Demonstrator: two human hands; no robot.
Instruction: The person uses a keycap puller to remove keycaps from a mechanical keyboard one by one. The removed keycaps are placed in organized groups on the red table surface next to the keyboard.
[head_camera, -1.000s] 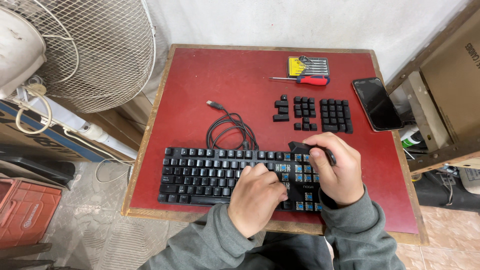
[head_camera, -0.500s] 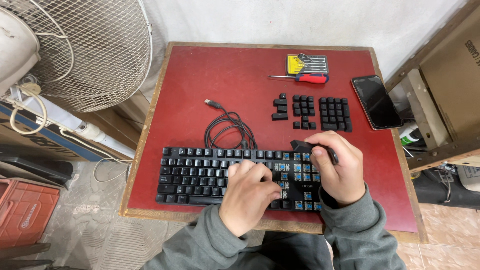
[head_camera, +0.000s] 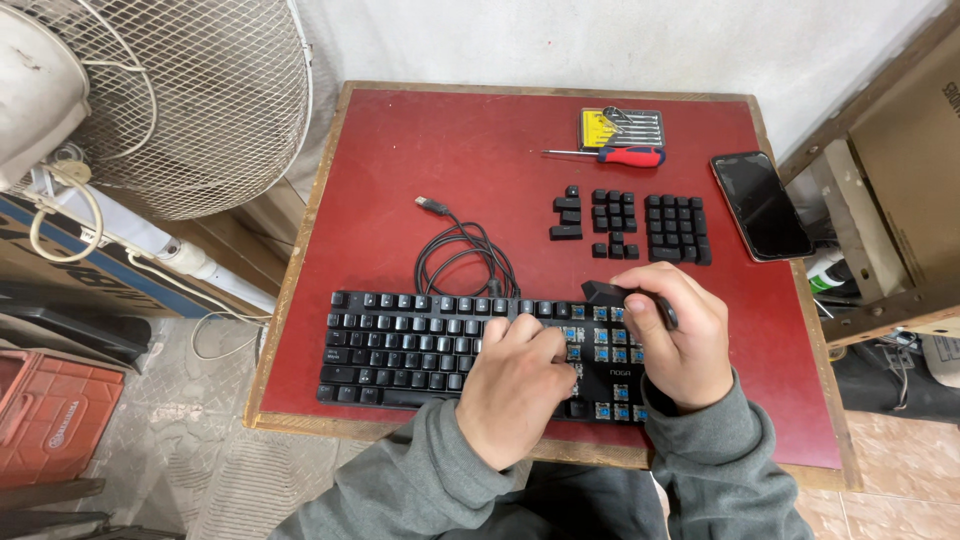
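Observation:
A black keyboard lies along the near edge of a red table. Its right part shows bare blue switches where caps are off. My left hand rests on the keyboard's middle, fingers curled over the keys. My right hand grips a small black tool above the keyboard's right end; what its tip touches is hidden. Removed black keycaps lie in neat groups beyond my hands. The keyboard's black cable is coiled behind it.
A red-handled screwdriver and a yellow bit case lie at the table's far edge. A dark phone rests at the right edge. A white fan stands left; wooden shelving stands right.
My left hand has shifted slightly left along the keyboard. My right hand stays on the black tool at the right end.

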